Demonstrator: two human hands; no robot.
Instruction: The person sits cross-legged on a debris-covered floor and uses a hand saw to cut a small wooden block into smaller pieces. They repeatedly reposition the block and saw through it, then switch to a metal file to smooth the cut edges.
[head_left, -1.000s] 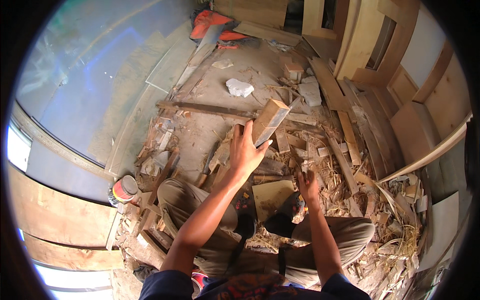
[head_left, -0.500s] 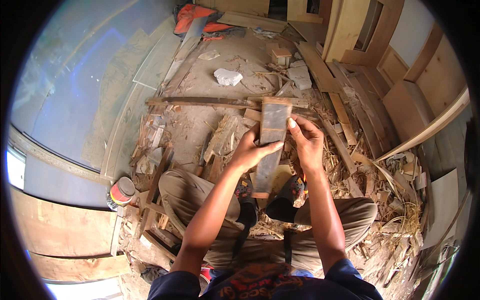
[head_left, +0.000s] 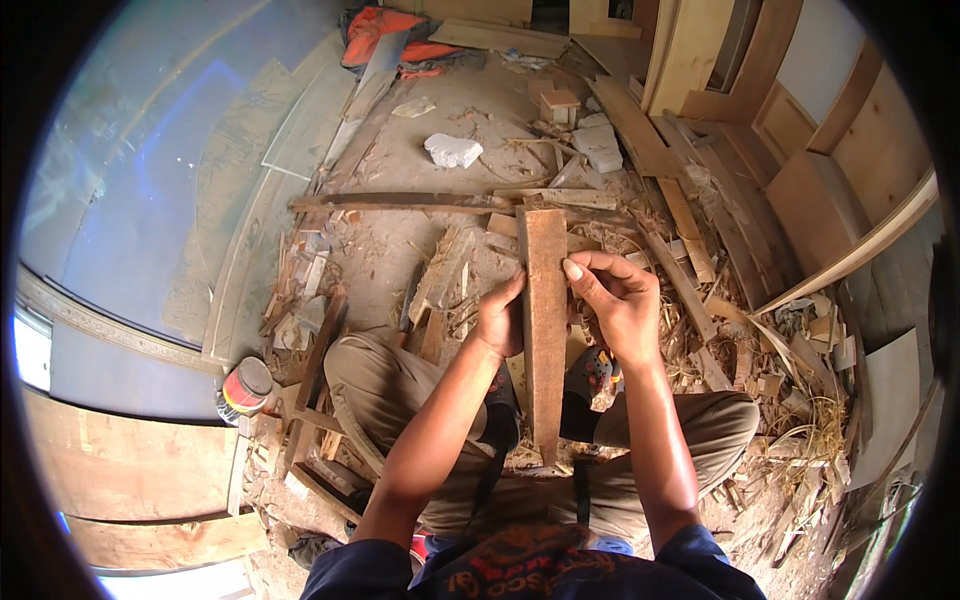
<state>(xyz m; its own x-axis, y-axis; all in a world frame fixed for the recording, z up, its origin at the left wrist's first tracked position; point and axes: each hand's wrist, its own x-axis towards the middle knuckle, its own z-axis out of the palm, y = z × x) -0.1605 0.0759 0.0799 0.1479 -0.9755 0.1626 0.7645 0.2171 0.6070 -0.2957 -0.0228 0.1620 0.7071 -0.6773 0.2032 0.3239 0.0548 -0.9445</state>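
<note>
A tapered brown block of wood [head_left: 546,320] stands lengthwise in front of me, wider at its far end and narrow toward my lap. A rough brown side faces up, and a darker side shows along its left edge. My left hand [head_left: 501,316] grips the block's left side, its fingers partly hidden behind the wood. On the opposite side my right hand [head_left: 620,302] pinches the right edge near the far end, between thumb and fingers. Below the block are my crossed legs and dark shoes [head_left: 592,380].
A long dark wooden strip [head_left: 400,203] lies across the floor ahead. Wood scraps and shavings [head_left: 790,420] pile up at the right. A paint can [head_left: 247,386] stands at the left near glass sheets [head_left: 290,140]. A white lump [head_left: 453,151] rests farther off; wooden panels [head_left: 820,200] lean at the right.
The block has been turned about its length, so a brown side replaces the dark grey face on top. Its near end has come closer to me. Both hands have shifted their hold.
</note>
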